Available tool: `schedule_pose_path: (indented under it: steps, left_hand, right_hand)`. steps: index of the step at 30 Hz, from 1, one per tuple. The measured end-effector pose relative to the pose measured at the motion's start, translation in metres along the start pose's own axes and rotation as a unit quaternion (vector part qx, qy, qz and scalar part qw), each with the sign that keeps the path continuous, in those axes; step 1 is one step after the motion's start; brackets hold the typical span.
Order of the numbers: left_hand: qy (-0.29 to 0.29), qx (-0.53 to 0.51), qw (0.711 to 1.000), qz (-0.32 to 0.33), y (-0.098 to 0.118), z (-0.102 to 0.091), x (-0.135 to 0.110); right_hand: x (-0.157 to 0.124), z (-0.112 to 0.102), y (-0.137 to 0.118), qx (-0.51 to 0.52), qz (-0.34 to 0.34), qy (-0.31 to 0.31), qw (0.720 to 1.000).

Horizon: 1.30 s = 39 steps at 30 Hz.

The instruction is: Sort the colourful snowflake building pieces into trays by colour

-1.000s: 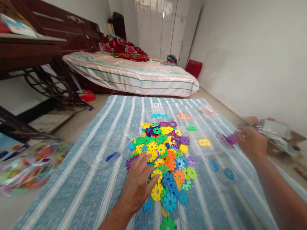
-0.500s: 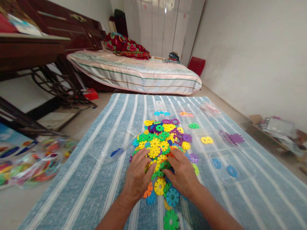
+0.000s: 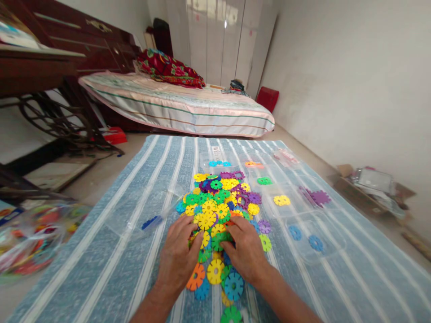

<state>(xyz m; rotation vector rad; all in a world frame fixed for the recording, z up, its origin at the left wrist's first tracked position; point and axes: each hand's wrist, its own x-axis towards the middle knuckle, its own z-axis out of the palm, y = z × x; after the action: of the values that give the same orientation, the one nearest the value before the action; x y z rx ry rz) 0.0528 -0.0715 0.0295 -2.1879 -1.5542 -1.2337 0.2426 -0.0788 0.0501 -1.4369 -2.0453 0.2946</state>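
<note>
A heap of coloured plastic snowflake discs [image 3: 218, 204] lies on a blue striped mat [image 3: 111, 251]. My left hand [image 3: 178, 255] and my right hand [image 3: 247, 252] rest side by side on the near part of the heap. Their fingers curl down onto the discs, fingertips close together around a green disc [image 3: 218, 240]. An orange disc [image 3: 195, 277], a yellow disc [image 3: 215, 271] and a blue disc [image 3: 233, 285] lie between the wrists. Whether either hand grips a disc is hidden by the fingers.
Clear plastic trays on the mat hold sorted discs: purple [image 3: 318, 197], blue [image 3: 305, 237], yellow [image 3: 281, 200], green [image 3: 264, 181]. A bag of toys [image 3: 30, 237] lies at the left. A mattress [image 3: 182, 107], a dark table [image 3: 37, 67] and a cardboard box [image 3: 370, 188] surround the mat.
My right hand came back from the purple tray at the right and settled on the heap beside the left hand. Both hands then shifted slightly nearer on the discs.
</note>
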Motion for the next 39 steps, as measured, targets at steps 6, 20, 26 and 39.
schedule_pose_path:
  steps: [6,20,26,39]
  left_hand:
    - [-0.012,0.002,1.0,-0.002,0.0,0.001,-0.003]
    - [-0.021,-0.012,0.999,-0.025,0.007,-0.001,-0.002]
    - [-0.026,-0.009,0.999,-0.02,0.006,-0.001,-0.003]
    - [-0.035,-0.017,0.999,-0.018,0.007,-0.004,-0.002]
  right_hand:
    - [0.001,-0.001,0.003,0.011,-0.015,0.005,1.0]
    - [0.006,-0.002,0.013,0.051,-0.02,0.0,0.999]
    - [0.011,-0.004,0.021,0.125,-0.003,0.02,0.992]
    - [0.019,-0.017,0.01,0.216,0.097,0.038,0.971]
